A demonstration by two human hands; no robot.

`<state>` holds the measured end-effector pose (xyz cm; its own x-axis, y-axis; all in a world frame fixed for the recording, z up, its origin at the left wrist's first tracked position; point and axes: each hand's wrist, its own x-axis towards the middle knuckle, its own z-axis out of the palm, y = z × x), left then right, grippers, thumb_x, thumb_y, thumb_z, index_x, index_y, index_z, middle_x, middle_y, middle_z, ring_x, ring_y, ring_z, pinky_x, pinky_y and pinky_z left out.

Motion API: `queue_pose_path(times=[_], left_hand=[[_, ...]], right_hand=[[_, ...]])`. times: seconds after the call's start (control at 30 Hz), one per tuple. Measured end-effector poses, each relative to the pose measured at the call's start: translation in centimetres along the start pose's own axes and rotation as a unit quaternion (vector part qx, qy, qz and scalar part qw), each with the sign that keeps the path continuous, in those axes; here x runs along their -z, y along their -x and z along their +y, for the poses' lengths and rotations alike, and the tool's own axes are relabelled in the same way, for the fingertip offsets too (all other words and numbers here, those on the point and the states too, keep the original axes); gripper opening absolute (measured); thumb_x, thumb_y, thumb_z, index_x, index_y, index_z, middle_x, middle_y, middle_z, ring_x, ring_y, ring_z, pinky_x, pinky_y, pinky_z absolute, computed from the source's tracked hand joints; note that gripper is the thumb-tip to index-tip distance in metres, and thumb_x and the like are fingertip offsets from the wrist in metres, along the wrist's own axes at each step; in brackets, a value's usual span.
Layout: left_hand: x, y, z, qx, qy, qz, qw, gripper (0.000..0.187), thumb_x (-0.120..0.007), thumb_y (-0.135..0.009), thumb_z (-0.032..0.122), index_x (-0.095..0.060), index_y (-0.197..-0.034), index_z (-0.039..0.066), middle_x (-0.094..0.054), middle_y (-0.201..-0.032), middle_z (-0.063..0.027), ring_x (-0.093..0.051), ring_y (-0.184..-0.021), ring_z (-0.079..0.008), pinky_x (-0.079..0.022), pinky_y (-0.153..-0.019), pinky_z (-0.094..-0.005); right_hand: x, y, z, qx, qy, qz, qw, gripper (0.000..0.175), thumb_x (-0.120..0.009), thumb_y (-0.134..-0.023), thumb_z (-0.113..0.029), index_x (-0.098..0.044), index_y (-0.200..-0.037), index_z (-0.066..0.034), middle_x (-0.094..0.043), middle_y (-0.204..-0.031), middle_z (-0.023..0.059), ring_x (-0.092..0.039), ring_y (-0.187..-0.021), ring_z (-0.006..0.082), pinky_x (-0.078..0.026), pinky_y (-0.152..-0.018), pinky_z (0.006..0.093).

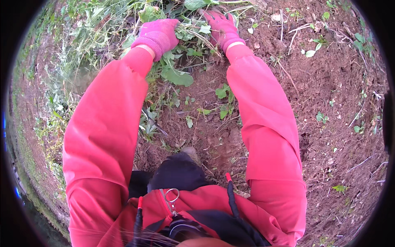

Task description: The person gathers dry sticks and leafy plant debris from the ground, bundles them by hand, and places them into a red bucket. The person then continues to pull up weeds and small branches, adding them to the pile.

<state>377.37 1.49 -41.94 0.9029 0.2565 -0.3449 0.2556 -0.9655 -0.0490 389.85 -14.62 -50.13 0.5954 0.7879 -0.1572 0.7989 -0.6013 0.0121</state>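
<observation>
Both hands wear pink knitted work gloves and reach to the top of the head view, among a heap of pulled weeds (pixel 101 27). My left hand (pixel 159 35) is closed around a bunch of leafy weeds (pixel 186 32), whose stems and leaves stick out at its right side. Just to the right, my right hand (pixel 220 27) lies on the soil and stems with its fingers pointing away; its fingertips are partly hidden by plants, so its grip is unclear. A broad green leaf (pixel 176 75) hangs below my left hand.
Brown soil (pixel 327 92) with dry twigs and scattered seedlings stretches to the right. Small rooted plants (pixel 225 92) grow between the forearms. More green growth lines the left side. A dark-clad knee or leg (pixel 177 173) shows below, beside the red jacket (pixel 197 197) with its hanging cords.
</observation>
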Motion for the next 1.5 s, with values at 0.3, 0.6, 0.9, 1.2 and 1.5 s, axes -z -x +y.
queue_pose_path(times=[0.3,0.6,0.9,1.2,1.5], left_hand=[[-1.3,0.9,-0.7,-0.019,0.033,0.070,0.997,0.040,-0.061,-0.084,0.036,-0.056,-0.122,0.026,-0.067,-0.105,-0.0098,-0.065,-0.095,-0.0305,-0.052,-0.082,-0.0421],[-1.4,3.7,0.8,-0.071,0.033,0.040,0.996,0.046,-0.062,-0.081,0.020,-0.054,-0.126,0.021,-0.067,-0.105,-0.0120,-0.065,-0.094,-0.0314,-0.052,-0.081,-0.0411],[-8.4,21.3,-7.0,-0.331,0.036,0.050,0.941,0.037,-0.061,-0.060,0.008,-0.065,-0.094,0.021,-0.060,-0.079,-0.0018,-0.061,-0.096,-0.0257,-0.042,-0.095,-0.0457],[-6.2,32.7,-10.2,-0.078,0.041,0.001,0.996,0.090,-0.079,-0.058,0.026,-0.042,-0.139,0.016,-0.043,-0.135,-0.0150,-0.039,-0.128,-0.0360,-0.029,-0.106,-0.0516],[-9.4,27.8,-3.8,-0.199,0.246,-0.081,0.945,0.099,-0.079,-0.060,0.023,-0.030,-0.144,0.006,-0.063,-0.101,-0.0163,-0.062,-0.092,-0.0328,-0.046,-0.086,-0.0435]], right_hand=[[2.0,0.2,-1.4,0.007,-0.135,-0.050,0.990,0.089,-0.082,-0.060,-0.014,-0.044,-0.139,-0.0228,-0.051,-0.137,0.0076,-0.046,-0.128,0.0262,-0.033,-0.108,0.0397],[-0.1,0.9,-2.0,0.011,-0.129,0.002,0.992,0.043,-0.059,-0.084,-0.015,-0.058,-0.126,-0.0246,-0.064,-0.115,0.0108,-0.060,-0.110,0.0254,-0.045,-0.093,0.0399],[0.3,19.4,-20.7,0.173,-0.268,-0.272,0.908,0.032,-0.063,-0.076,-0.030,-0.064,-0.104,-0.0140,-0.068,-0.085,0.0113,-0.065,-0.087,0.0290,-0.041,-0.092,0.0406],[0.8,16.7,-29.3,0.166,-0.296,-0.328,0.882,0.040,-0.066,-0.078,-0.039,-0.066,-0.103,-0.0088,-0.069,-0.097,0.0134,-0.066,-0.094,0.0316,-0.048,-0.085,0.0422],[4.5,20.9,-24.8,0.161,-0.267,-0.278,0.909,0.044,-0.060,-0.079,-0.049,-0.068,-0.099,-0.0108,-0.069,-0.093,0.0133,-0.067,-0.086,0.0289,-0.050,-0.081,0.0408]])
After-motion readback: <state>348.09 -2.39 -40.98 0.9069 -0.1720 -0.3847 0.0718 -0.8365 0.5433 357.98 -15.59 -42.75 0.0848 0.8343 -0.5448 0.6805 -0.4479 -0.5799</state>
